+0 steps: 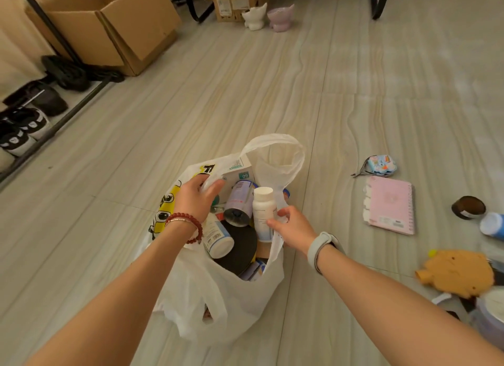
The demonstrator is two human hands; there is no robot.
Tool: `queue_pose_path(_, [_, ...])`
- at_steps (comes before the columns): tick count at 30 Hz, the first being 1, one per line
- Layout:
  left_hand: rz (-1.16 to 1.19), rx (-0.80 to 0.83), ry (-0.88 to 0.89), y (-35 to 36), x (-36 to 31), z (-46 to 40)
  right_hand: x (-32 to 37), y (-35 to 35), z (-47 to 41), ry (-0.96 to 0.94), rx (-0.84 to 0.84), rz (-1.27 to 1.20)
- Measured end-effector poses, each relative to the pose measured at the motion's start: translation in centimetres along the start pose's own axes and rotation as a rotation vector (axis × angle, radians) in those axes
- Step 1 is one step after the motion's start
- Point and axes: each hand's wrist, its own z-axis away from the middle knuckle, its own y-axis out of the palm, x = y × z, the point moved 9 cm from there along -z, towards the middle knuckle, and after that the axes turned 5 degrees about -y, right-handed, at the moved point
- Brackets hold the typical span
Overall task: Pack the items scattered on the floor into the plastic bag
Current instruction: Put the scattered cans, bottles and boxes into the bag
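Observation:
A white plastic bag (234,297) with a yellow cartoon print stands open on the floor. My left hand (197,198) grips its left rim and handle. My right hand (293,226) holds a white pill bottle (263,213) upright at the bag's right edge, partly inside. Inside lie a purple can (241,202), a white box (240,172), another white bottle (218,240) and a black round disc (240,251). On the floor to the right are a pink notebook (390,208), a small blue case (380,165), a dark jar (467,207), a blue bottle (492,225) and a tan plush toy (458,274).
Open cardboard boxes (109,24) stand at the back left beside a black rack with shoes (24,128). Two small ceramic pots (267,16) sit by more boxes at the back. A purple container (488,319) lies at the right edge.

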Motion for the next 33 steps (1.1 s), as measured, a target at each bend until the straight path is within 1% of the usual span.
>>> queue_pose_path(4, [0.052, -0.089, -0.049, -1.5, 0.3, 0.9, 0.5, -1.1, 0.3, -0.021, -0.126, 0.009])
queue_pose_path(6, [0.064, -0.086, -0.063, -1.9, 0.5, 1.3, 1.2, -1.9, 0.7, -0.054, -0.201, -0.025])
queue_pose_path(9, [0.16, -0.145, -0.054, -3.5, 0.3, 1.8, 3.6, -2.7, 1.8, -0.218, -0.226, 0.022])
queue_pose_path(11, [0.244, -0.224, -0.02, -5.3, -0.2, 2.3, 4.9, -3.2, 2.8, -0.313, -0.22, 0.035])
queue_pose_path(13, [0.322, -0.322, 0.025, -7.6, -0.7, 3.2, 6.4, -4.6, 3.7, -0.379, -0.267, -0.002])
queue_pose_path(15, [0.409, -0.444, 0.051, -10.4, -1.2, 4.3, 9.0, -6.3, 4.1, -0.456, -0.343, -0.086])
queue_pose_path(17, [0.52, -0.578, 0.039, -13.3, -1.1, 5.5, 12.0, -7.3, 4.4, -0.521, -0.408, -0.196])
queue_pose_path(18, [0.557, -0.616, 0.033, -14.2, -1.0, 6.0, 13.5, -7.5, 4.5, -0.552, -0.426, -0.245])
queue_pose_path(19, [0.565, -0.623, 0.025, -14.6, -0.9, 6.3, 14.5, -7.5, 4.5, -0.574, -0.439, -0.273])
queue_pose_path(21, [0.49, -0.545, 0.001, -13.6, -0.8, 6.6, 15.1, -7.9, 4.1, -0.558, -0.46, -0.29])
queue_pose_path(23, [0.404, -0.434, -0.019, -11.4, -0.7, 6.7, 13.3, -9.6, 3.2, -0.436, -0.521, -0.39])
queue_pose_path(26, [0.385, -0.344, 0.006, -8.5, -2.1, 6.4, 9.0, -11.9, 2.2, -0.19, -0.564, -0.625])
queue_pose_path(28, [0.403, -0.31, 0.034, -7.5, -3.7, 6.1, 7.9, -13.1, 2.2, -0.13, -0.564, -0.709])
queue_pose_path(29, [0.417, -0.315, 0.045, -7.5, -4.3, 6.0, 8.0, -13.6, 2.4, -0.15, -0.574, -0.717])
queue_pose_path(31, [0.41, -0.362, 0.054, -8.0, -4.4, 5.4, 10.0, -14.3, 3.3, -0.299, -0.57, -0.597])
queue_pose_path(32, [0.361, -0.389, 0.037, -8.2, -3.8, 5.1, 11.8, -13.5, 4.0, -0.4, -0.509, -0.483])
queue_pose_path(33, [0.293, -0.408, -0.004, -8.3, -2.9, 4.9, 13.4, -11.9, 4.6, -0.487, -0.408, -0.358])
